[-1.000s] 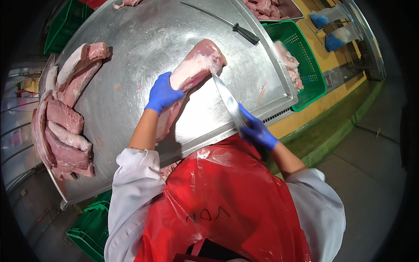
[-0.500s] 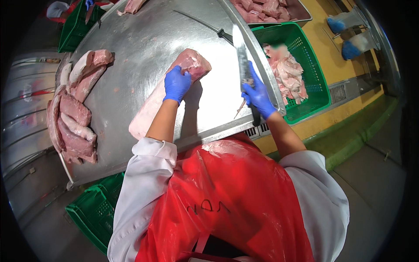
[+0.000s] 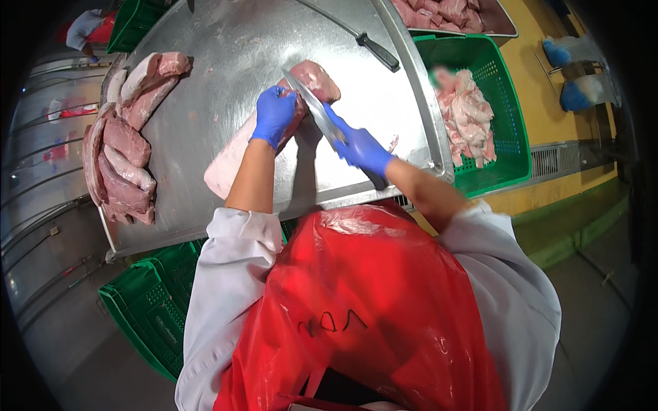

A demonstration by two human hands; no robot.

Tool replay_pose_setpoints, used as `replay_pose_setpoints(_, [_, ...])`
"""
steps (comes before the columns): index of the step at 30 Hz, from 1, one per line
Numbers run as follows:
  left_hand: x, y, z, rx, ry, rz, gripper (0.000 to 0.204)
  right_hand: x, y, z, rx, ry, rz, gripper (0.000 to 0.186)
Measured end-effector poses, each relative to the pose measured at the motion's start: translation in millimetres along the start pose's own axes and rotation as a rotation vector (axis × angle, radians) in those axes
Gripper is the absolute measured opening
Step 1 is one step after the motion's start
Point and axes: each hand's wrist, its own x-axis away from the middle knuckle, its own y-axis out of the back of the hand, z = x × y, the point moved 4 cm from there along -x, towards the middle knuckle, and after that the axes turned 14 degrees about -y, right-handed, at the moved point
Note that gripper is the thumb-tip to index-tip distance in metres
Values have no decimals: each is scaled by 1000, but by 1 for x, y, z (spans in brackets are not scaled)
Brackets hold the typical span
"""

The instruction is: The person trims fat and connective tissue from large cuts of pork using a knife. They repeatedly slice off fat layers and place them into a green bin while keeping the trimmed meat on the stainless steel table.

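Observation:
A long piece of pork loin [image 3: 233, 156] with a pale fat side lies slantwise on the steel table [image 3: 212, 85]. My gloved left hand [image 3: 274, 116] grips it close to its far end, fingers curled at the meat's edge. In my gloved right hand [image 3: 362, 147] is a knife [image 3: 313, 106], its black handle partly hidden by the fingers. The long blade points up and left across the loin near its far end, beside my left fingertips. Whether the edge is in the meat I cannot tell.
A sharpening steel [image 3: 377, 53] lies at the table's far right. Several cut strips of meat [image 3: 127, 147] rest on the left. Right of the table stand a green crate [image 3: 510, 120] of pale trimmings and a metal tray [image 3: 506, 24] of meat chunks. Another green crate [image 3: 137, 312] sits below left.
My right hand has moved left with the knife, bringing the blade from upright at the table's right side to slanting over the loin. My left hand keeps hold of the loin.

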Motion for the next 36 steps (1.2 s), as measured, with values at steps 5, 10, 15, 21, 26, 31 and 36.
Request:
replay_pose_setpoints(5, [-14,11,-9,243,149,9,20,-86,5,53,-150,-49,4,77])
replay_pose_setpoints(10, [-15,29,8,366,144,54,16,-12,-12,21,-33,-79,129,78])
replay_pose_setpoints(15, [-22,37,-5,577,164,40,13,-82,-14,56,-92,60,76,76])
replay_pose_setpoints(21, [-14,61,4,878,199,0,12,-5,-39,15,39,17,177,79])
replay_pose_setpoints(26, [-5,72,0,1150,173,-188,13,-84,-43,78,47,52,68,77])
replay_pose_setpoints(31, [15,100,12,1308,139,-244,10,-10,-54,27,109,-8,249,75])
replay_pose_setpoints(36, [5,108,-6,1332,-22,-187,9,-86,-65,79,96,111,157,74])
